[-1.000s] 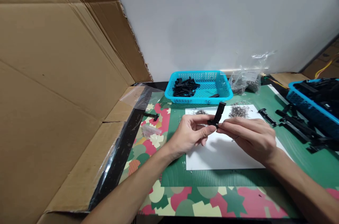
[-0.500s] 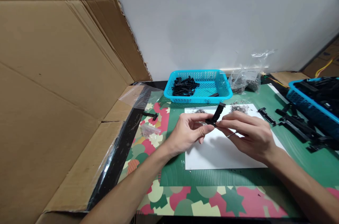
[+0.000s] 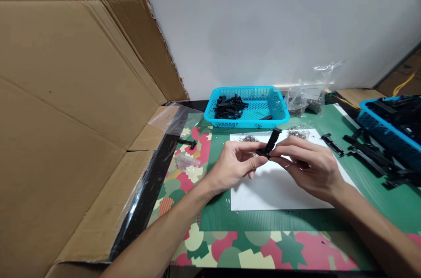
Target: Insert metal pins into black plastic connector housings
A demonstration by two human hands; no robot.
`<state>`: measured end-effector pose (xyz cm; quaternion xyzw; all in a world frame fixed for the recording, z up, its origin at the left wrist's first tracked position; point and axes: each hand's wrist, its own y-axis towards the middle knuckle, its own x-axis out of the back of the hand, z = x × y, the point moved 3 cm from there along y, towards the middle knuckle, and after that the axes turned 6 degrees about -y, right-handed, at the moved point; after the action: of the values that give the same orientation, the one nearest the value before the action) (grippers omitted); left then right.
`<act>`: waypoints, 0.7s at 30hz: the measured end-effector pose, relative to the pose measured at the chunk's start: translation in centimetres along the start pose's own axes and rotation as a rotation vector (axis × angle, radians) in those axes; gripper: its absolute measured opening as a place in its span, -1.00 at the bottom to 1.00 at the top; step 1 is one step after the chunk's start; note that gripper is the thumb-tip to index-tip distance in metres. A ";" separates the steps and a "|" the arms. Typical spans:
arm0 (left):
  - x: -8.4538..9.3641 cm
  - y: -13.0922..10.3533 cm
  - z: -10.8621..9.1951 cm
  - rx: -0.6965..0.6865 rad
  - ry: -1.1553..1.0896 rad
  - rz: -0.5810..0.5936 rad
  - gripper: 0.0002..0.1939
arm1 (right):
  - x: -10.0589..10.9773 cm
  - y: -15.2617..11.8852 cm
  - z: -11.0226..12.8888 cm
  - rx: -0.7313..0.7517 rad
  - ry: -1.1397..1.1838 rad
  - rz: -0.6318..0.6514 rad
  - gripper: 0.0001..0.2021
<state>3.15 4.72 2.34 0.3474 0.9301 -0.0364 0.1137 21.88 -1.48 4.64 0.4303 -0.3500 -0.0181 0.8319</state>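
Note:
My left hand (image 3: 232, 165) is closed, thumb and fingers pinching a small black plastic part (image 3: 272, 140) whose long arm stands up at a tilt. From the other side, my right hand (image 3: 307, 164) is closed too, its fingertips pressed together against the base of that part. A thin shiny metal piece (image 3: 289, 165) shows by the right fingers; I cannot make out what it is. Both hands are over a white sheet of paper (image 3: 259, 194). Two heaps of small metal pieces, a left pile (image 3: 250, 138) and a right pile (image 3: 298, 132), lie at its far edge.
Behind the paper stands a blue basket (image 3: 246, 123) with small black parts. Plastic bags of metal pieces (image 3: 304, 101) are beside it. On the right are loose black parts (image 3: 368, 157) and another blue basket (image 3: 391, 126). Cardboard (image 3: 82, 115) walls off the left.
Hardly anything differs. The black plastic part stays between both hands, and the right fingers have shifted slightly around its base. The whole view has moved by a few pixels.

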 end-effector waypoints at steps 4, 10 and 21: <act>0.1 0.0 0.1 0.014 0.020 0.000 -0.51 | 0.1 0.3 0.0 -0.087 0.038 -0.002 -0.85; 0.0 0.0 0.4 0.035 -0.029 0.035 -0.43 | 0.0 0.2 -0.2 -0.051 0.022 -0.027 -0.84; -0.2 0.0 0.1 0.066 -0.021 0.082 -0.44 | 0.1 -0.1 -0.5 0.035 -0.009 -0.044 -0.83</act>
<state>3.30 4.53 2.34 0.3881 0.9122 -0.0660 0.1134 22.27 -1.22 4.47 0.4522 -0.3442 -0.0322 0.8222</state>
